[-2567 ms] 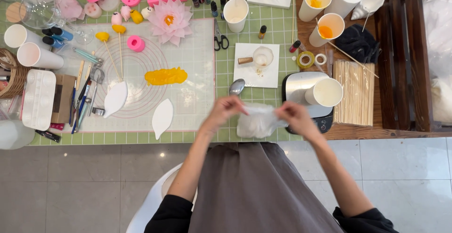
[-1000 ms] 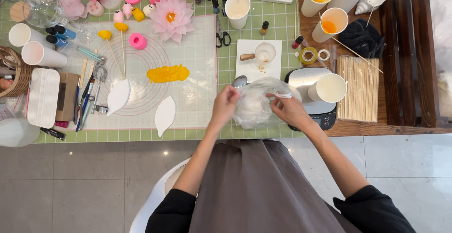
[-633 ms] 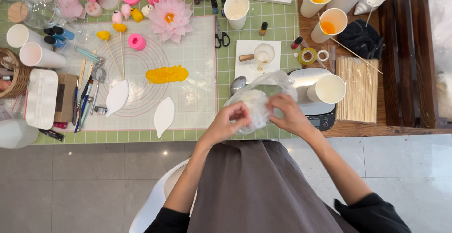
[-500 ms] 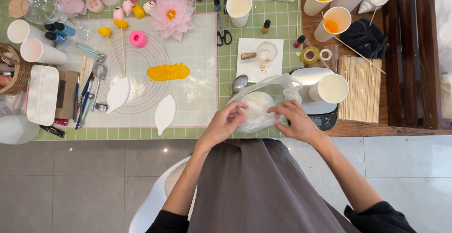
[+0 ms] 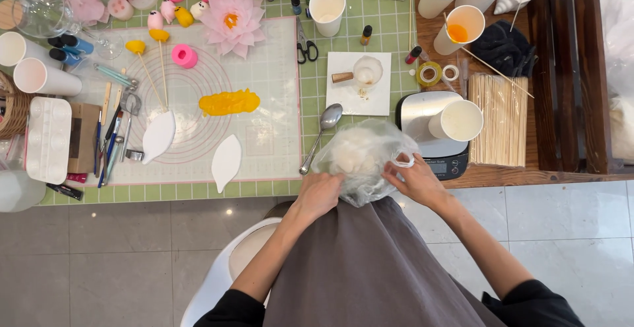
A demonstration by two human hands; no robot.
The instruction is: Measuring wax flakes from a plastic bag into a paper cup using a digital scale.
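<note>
Clear plastic bag (image 5: 363,158) of white clay, unopened: left hand (image 5: 321,193) grips its bottom, right hand (image 5: 415,176) pinches its handle.

Glossy clear plastic bag (image 5: 364,158) — shiny metal spoon (image 5: 321,135) beside it.

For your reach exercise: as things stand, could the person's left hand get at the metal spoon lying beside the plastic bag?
Probably yes. The left hand grips the clear plastic bag, and the spoon lies just beyond it on the green mat, with nothing between them. It would have to let go of the bag first.
</note>
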